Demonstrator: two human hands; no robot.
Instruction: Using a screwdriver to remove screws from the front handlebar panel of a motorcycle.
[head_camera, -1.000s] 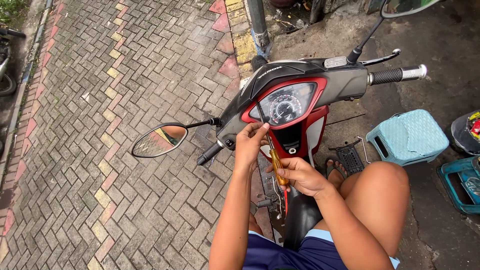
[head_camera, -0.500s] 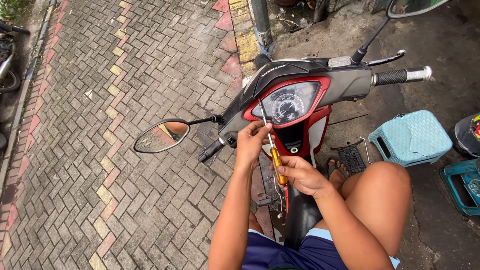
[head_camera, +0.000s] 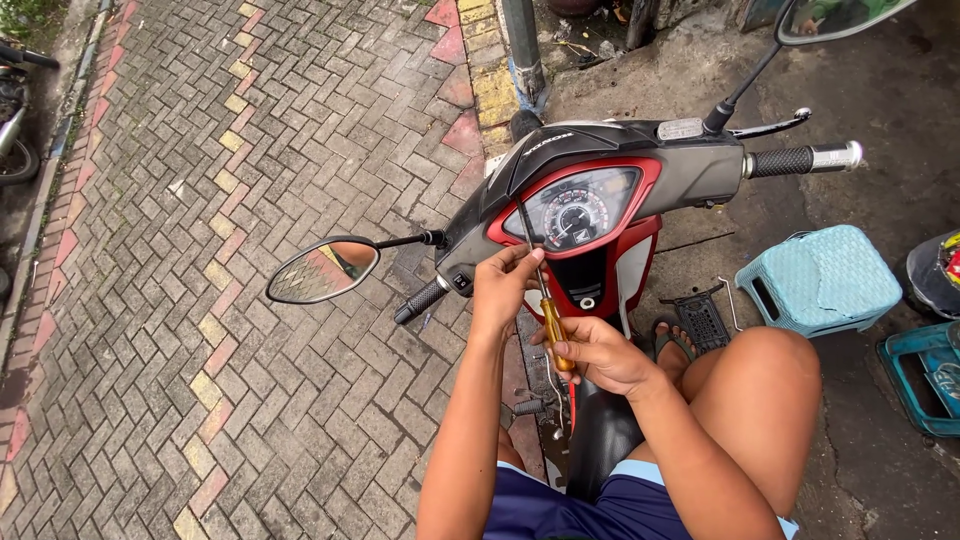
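Right hand (head_camera: 600, 352): clenched round amber-handled steel screwdriver (head_camera: 553, 328), frame centre.
Left hand (head_camera: 505, 285): fingertips pinching the shaft, just above.
Tip: at red-and-grey scooter's dashboard (head_camera: 585, 205).

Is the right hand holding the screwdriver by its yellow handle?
Yes, the right hand grips the yellow handle of the screwdriver, while the left hand steadies its metal shaft near the scooter's dashboard.
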